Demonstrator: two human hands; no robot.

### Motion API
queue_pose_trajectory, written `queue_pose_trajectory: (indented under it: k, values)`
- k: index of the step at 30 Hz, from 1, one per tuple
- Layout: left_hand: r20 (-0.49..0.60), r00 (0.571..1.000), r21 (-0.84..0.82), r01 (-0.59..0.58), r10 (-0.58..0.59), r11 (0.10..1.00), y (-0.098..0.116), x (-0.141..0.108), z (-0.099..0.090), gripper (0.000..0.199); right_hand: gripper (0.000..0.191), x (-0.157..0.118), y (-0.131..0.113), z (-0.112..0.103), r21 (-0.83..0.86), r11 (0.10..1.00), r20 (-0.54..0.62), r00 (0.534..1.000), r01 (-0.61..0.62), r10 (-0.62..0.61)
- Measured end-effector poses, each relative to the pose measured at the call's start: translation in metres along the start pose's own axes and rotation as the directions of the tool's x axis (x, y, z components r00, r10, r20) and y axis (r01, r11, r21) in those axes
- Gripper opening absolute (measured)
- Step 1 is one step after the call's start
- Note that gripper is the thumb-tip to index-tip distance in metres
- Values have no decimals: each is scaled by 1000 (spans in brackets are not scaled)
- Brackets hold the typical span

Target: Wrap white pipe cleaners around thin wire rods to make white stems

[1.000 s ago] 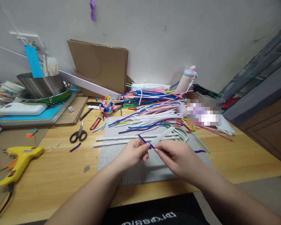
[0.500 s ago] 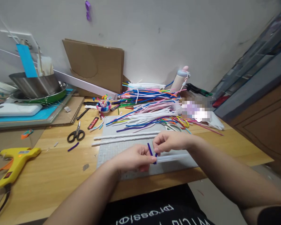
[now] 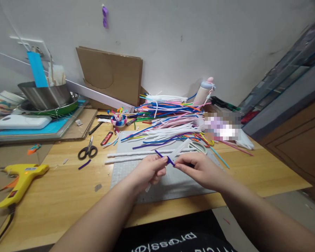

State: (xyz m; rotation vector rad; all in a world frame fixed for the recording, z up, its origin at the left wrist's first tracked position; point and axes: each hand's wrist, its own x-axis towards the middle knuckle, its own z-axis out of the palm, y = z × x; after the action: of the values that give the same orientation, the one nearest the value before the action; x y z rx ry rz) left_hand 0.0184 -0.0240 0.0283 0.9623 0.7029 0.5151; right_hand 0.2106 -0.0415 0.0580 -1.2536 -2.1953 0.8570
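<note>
Between my hands a short purple pipe cleaner crosses round a bundle of white pipe cleaners. My left hand pinches the bundle where the purple piece crosses it; the bundle's lower end sticks out below my fingers. One purple end points up and left, free. My right hand pinches the other purple end between thumb and finger. Beneath lies a grey cutting mat, and two long white pipe cleaners rest across it. Part of the crossing is hidden by my left fingers.
Behind my hands lies a pile of coloured pipe cleaners, with light-handled scissors near my right hand. To the left are black scissors, a purple scrap and a yellow glue gun. A bottle stands at the back.
The white bundle has turned from lying level to the right to slanting up and right. My right hand has moved lower and right, drawing the purple end down and right.
</note>
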Motion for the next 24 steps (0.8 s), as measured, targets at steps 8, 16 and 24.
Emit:
queue_pose_trajectory:
  k: [8,16,24]
  values:
    - [159,985,64,63,-72,996,0,-5,-3,43,38,22,38,8,409,871,419,904,-274,88]
    - [-50,996,587,85,-69,805,-5,4,-3,37,24,29,17,-11,-43,998,413,910,45,-23]
    - [-153,987,395,16,49,918,-11,10,-3,40,21,-3,-2,4,-547,807,53,972,221,-230]
